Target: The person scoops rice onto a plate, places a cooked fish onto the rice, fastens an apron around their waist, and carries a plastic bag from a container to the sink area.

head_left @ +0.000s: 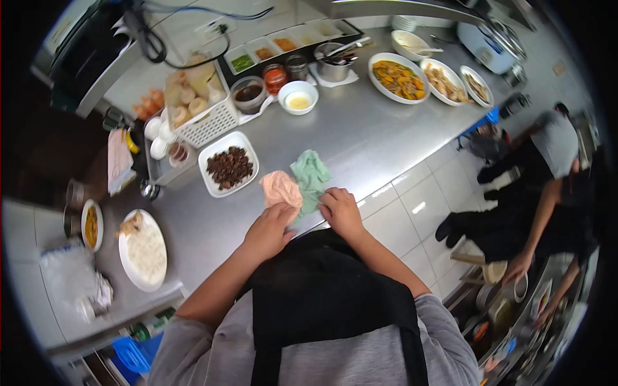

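Two crumpled cloths lie side by side near the front edge of the steel counter. My left hand (269, 230) is closed at the lower end of the peach cloth (280, 189), its fingertips on the fabric. At the lower right edge of the green cloth (310, 177), my right hand (341, 210) has its fingers curled onto the fabric. The peach cloth partly overlaps the green one. Just behind the cloths, to the left, is a square white dish (252, 143) of dark chopped pieces.
An oval plate of rice (143, 254) sits at left. Along the back are a white basket (207, 122), a white bowl (298, 98) and a metal utensil pot (335, 67). Several food dishes, including a yellow-orange one (398, 78), stand far right. Co-workers (547, 141) are beyond the counter.
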Demonstrator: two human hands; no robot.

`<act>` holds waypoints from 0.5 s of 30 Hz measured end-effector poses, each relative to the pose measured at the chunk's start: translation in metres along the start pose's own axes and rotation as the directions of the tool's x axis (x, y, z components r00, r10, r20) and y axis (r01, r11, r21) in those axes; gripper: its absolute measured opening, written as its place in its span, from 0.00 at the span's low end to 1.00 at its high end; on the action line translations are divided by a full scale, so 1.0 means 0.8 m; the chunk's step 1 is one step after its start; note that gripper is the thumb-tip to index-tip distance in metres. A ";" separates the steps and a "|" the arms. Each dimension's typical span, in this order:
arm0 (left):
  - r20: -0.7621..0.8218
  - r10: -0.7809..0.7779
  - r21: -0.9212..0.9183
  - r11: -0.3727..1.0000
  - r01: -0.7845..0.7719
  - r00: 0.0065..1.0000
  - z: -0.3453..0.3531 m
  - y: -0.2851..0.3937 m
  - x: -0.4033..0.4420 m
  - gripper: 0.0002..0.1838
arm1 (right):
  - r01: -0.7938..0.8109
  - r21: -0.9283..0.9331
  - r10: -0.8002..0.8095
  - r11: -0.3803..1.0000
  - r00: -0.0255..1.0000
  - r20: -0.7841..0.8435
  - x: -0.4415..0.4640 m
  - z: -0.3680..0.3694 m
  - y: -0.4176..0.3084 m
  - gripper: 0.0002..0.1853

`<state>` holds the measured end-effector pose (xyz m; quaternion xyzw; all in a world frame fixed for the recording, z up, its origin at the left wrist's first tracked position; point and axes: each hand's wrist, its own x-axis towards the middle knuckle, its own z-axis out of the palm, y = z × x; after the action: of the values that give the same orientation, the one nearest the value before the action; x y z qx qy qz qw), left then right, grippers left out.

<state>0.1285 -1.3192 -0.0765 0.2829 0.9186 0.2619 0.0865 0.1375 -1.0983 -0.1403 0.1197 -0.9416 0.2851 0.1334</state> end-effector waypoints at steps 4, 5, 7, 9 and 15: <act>0.092 -0.012 -0.051 0.999 0.016 0.996 0.010 0.011 -0.007 0.29 | 0.083 0.190 -0.086 0.978 0.996 0.009 -0.004 -0.005 0.024 0.11; 0.050 -0.016 -0.057 0.998 0.019 0.999 0.007 0.014 -0.011 0.28 | 0.062 0.215 -0.061 0.975 0.998 -0.013 -0.006 -0.004 0.025 0.11; -0.005 -0.044 -0.056 0.998 0.043 0.999 0.003 0.012 -0.026 0.27 | 0.030 0.243 -0.029 0.970 1.000 -0.009 -0.007 -0.006 0.025 0.11; -0.093 -0.106 -0.005 0.994 0.106 0.990 -0.001 0.003 -0.047 0.26 | -0.026 0.329 0.027 0.944 1.000 0.001 -0.009 -0.008 0.020 0.11; -0.255 -0.297 0.025 0.949 0.314 0.920 -0.018 -0.033 -0.137 0.23 | -0.126 0.390 0.141 0.912 0.990 -0.010 0.006 -0.005 0.011 0.22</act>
<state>0.2018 -1.4056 -0.0768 0.1039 0.9631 0.2481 0.0013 0.1314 -1.0894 -0.1398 0.0738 -0.8697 0.4765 0.1052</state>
